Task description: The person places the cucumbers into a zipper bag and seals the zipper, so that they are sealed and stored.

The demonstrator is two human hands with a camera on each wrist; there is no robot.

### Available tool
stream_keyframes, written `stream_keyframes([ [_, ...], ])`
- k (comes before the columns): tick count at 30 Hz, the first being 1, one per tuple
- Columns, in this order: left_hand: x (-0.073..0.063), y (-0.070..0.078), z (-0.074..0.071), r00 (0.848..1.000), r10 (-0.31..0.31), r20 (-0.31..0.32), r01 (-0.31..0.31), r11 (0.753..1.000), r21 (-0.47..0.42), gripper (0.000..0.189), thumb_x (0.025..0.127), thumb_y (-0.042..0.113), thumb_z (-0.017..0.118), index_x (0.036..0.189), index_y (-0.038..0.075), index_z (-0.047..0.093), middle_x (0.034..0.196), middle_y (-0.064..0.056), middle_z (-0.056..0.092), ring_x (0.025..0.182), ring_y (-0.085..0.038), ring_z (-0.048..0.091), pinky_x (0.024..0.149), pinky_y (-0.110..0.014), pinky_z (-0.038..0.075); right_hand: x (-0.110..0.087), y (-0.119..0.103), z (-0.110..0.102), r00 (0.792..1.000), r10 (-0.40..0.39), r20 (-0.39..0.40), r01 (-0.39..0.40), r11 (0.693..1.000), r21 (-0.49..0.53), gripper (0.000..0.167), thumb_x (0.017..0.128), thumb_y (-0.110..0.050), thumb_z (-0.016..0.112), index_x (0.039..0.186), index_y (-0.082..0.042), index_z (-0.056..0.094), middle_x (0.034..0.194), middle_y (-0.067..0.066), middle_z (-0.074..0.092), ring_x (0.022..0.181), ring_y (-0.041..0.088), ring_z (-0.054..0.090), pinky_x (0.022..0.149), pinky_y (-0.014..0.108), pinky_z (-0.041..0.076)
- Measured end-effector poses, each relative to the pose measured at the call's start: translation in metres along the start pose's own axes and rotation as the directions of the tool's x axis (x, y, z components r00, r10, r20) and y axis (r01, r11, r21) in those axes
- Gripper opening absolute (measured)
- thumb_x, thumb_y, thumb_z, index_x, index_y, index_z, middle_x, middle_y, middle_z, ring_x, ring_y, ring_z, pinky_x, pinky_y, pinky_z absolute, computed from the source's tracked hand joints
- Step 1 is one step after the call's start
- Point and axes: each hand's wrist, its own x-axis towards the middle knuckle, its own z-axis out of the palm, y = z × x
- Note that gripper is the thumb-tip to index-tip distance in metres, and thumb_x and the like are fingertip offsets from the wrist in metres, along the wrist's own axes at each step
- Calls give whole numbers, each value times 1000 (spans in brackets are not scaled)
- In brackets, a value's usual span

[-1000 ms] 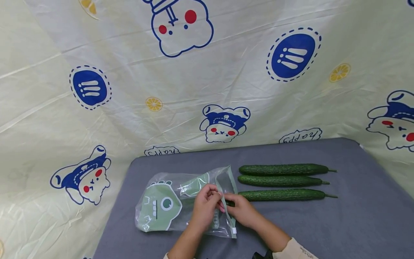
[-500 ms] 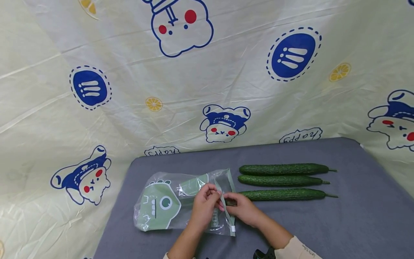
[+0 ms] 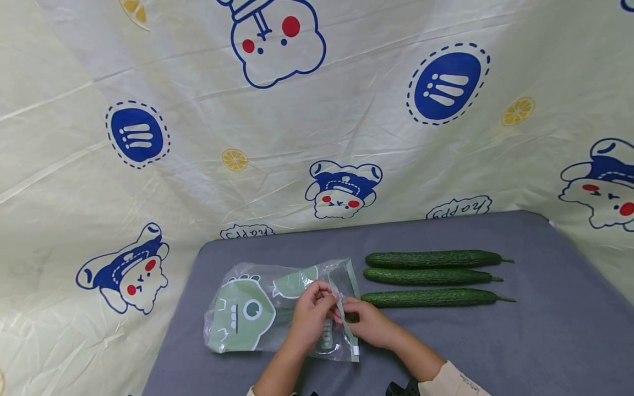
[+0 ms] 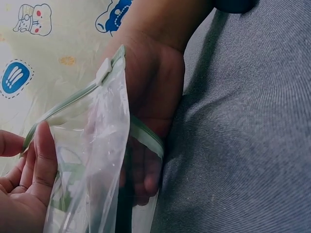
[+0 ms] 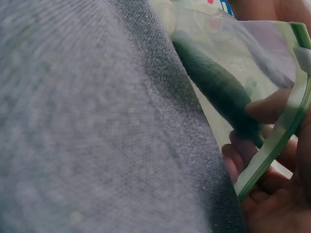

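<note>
A clear zip bag with green cartoon print lies flat on the left of the table, its mouth facing right. My left hand pinches the rim of that mouth; the left wrist view shows its thumb against the green zip strip. Fingers of my right hand reach inside the mouth. Through the plastic in the right wrist view, a dark green cucumber lies in the bag, and my right thumb and fingers hold its stem end. A white slider sits at the strip's near end.
Three more cucumbers lie side by side to the right of the bag, stems pointing right. The nearest one's left tip is close to my right hand. Grey cloth covers the table; a printed sheet hangs behind it.
The bag has shifted slightly left, and my right hand has edged left with it at the bag's mouth. My left hand keeps its pinch on the rim. The three outside cucumbers stay put.
</note>
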Motion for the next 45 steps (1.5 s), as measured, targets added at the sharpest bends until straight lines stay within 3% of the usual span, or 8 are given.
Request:
stream_keyframes([
  [6, 0, 1, -1, 1000, 4, 6, -4, 1000, 7, 22, 94, 2, 60, 103, -14, 49, 72, -3, 56, 56, -11, 60, 55, -22, 58, 4, -1, 1, 999, 52, 3, -52, 994, 96, 23, 89, -14, 76, 110, -5, 73, 110, 12, 73, 98, 4, 69, 84, 20, 60],
  [11, -1, 1, -2, 1000, -2, 4, 2, 1000, 14, 21, 94, 3, 60, 103, -13, 50, 70, -3, 56, 55, -11, 60, 55, -22, 58, 4, -4, 2, 999, 50, 0, -50, 993, 107, 19, 87, -14, 77, 103, -4, 75, 104, 12, 75, 92, 2, 70, 79, 19, 60],
  [14, -2, 1, -3, 1000, -10, 4, 10, 1000, 12, 21, 94, 3, 60, 102, -13, 50, 70, -3, 56, 55, -11, 60, 55, -22, 58, 3, -4, -3, 998, 58, 35, -62, 990, 128, 21, 91, -9, 70, 109, 0, 72, 108, 16, 74, 96, 5, 69, 82, 18, 59],
  [19, -2, 1, -3, 1000, -20, 7, 20, 1000, 8, 18, 93, 3, 60, 101, -10, 51, 71, -4, 56, 56, -12, 61, 54, -24, 59, -1, -6, -18, 991, 115, 68, -126, 972, 198, 34, 97, -13, 65, 127, 3, 65, 123, 22, 69, 109, 21, 69, 87, 19, 57],
  [23, -1, 1, -4, 1000, -13, 1, 13, 1000, 17, 16, 94, 3, 60, 101, -8, 52, 75, -4, 57, 57, -12, 61, 55, -25, 60, -3, -10, -32, 991, 125, 48, -133, 959, 249, 44, 96, -22, 69, 133, 0, 61, 131, 23, 65, 115, 26, 67, 89, 22, 59],
  [33, -2, 2, -3, 1000, -7, -18, 8, 999, 37, 19, 93, 3, 61, 102, -12, 52, 72, -3, 56, 56, -13, 59, 51, -24, 58, -9, -21, -62, 987, 151, -49, -132, 953, 271, 49, 96, -27, 69, 135, 1, 59, 133, 25, 63, 115, 22, 68, 91, 22, 59],
  [38, -3, 2, -2, 1000, -9, -30, 11, 999, 38, 19, 93, 2, 61, 103, -12, 53, 72, -3, 56, 56, -13, 58, 50, -23, 57, -12, -24, -68, 987, 145, -66, -124, 959, 254, 48, 97, -26, 68, 135, 1, 59, 133, 24, 63, 116, 26, 68, 91, 24, 60],
  [45, -3, 0, -2, 1000, -5, -27, 6, 999, 39, 19, 94, 3, 60, 104, -11, 53, 73, -2, 55, 56, -13, 58, 50, -24, 58, -16, -30, -86, 979, 130, -155, -97, 974, 203, 44, 95, -27, 70, 133, -6, 63, 135, 20, 64, 122, 34, 65, 92, 21, 58],
])
